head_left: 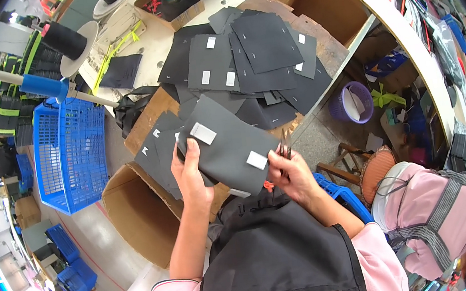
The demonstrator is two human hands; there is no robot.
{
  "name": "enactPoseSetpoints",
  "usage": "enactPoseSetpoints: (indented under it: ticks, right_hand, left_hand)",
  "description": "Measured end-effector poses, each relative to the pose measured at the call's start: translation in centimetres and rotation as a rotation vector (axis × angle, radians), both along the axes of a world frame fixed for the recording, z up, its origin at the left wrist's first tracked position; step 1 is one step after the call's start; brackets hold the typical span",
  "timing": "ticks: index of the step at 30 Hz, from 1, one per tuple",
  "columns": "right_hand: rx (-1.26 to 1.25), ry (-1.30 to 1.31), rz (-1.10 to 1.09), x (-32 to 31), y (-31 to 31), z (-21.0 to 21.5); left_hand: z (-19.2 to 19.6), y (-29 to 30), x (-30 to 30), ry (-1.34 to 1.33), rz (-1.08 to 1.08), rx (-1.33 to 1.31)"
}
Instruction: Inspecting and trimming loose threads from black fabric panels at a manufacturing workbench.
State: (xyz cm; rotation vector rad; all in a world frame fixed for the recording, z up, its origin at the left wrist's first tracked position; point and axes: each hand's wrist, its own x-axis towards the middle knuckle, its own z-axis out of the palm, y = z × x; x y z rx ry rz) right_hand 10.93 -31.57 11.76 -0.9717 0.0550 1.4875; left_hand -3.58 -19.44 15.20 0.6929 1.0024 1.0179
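My left hand [190, 170] pinches the dark fabric panel [227, 146] (two pale labels on it); my right hand [289, 171] clamps small snips [285, 150] at its right edge.

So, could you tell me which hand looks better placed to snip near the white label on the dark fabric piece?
Probably the right hand: it holds small snips beside the lower white label. The left hand grips the dark fabric piece at its opposite edge.
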Motion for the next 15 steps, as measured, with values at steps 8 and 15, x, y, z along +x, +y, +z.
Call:
enactPoseSetpoints:
  ticks: [8,15]
  right_hand:
    - [0.184,-0.604,0.302,3.8,3.7,3.5]
    - [0.302,-1.217,0.373,3.0,4.6,4.8]
  left_hand:
    - [3.8,0.8,0.1,0.995,-0.4,1.239]
    - [1.0,1.1,-0.3,0.451,-1.057,0.086]
